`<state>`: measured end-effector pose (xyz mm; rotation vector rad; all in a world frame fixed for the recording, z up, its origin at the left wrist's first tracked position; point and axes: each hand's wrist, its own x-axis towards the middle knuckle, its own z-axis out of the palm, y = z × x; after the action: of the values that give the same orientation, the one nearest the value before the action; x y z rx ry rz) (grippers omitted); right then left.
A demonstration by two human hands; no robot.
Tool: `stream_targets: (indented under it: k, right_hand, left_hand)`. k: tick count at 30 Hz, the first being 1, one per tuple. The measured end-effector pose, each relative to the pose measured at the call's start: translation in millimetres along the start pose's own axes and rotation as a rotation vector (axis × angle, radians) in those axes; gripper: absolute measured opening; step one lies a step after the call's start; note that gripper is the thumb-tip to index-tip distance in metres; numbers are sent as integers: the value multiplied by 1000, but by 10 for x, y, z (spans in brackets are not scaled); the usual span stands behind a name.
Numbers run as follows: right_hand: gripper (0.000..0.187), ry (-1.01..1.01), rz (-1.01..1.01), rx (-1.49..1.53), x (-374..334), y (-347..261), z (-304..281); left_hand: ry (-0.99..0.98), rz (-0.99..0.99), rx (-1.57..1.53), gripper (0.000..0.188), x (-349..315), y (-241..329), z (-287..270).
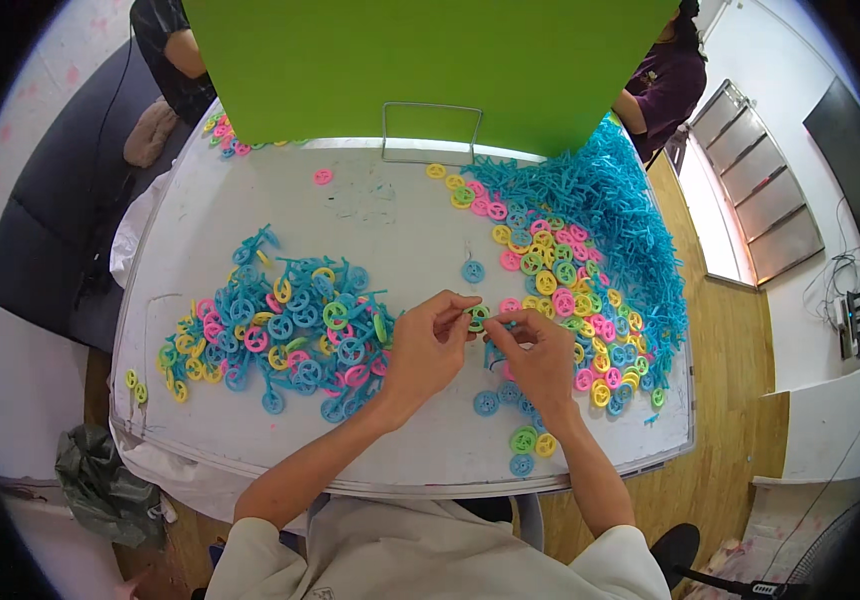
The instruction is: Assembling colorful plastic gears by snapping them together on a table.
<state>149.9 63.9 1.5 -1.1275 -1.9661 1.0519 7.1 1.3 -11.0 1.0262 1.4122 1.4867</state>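
Observation:
Between my hands, over the middle of the table, is a small green spoked plastic wheel [478, 317]. My left hand [427, 345] is closed, pinching the wheel's left edge with thumb and fingertips. From the other side my right hand [540, 362] is also closed, its thumb and forefinger at the wheel's right edge. A bit of blue plastic shows under the right fingers; whether they hold it I cannot tell. Left of my hands lies a heap of wheels joined to blue stems [295, 320]. Loose pink, yellow, green and blue wheels [560, 270] spread to the right.
A big pile of blue plastic stems [610, 200] covers the table's right side. Across the far edge stands a green panel [430, 70] with a wire loop [433, 104] at its base. Two other people, one dark-sleeved [175, 60], one in purple [672, 80], are beyond the panel.

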Motion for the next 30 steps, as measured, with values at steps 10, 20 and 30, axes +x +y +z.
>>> stream_targets:
  k: [10,20,30]
  right_hand:
    - [11,-155,-114,167,63,102,-55]
    - [40,-225,-433,-67,45,159,-405]
    - [18,169,-85,493,117,267,-531]
  left_hand:
    - [-79,-38,-35,18,64,-26,-102]
    - [-252,-213,56,20,341,77,178]
    - [176,644,824,22,1146,-448,587]
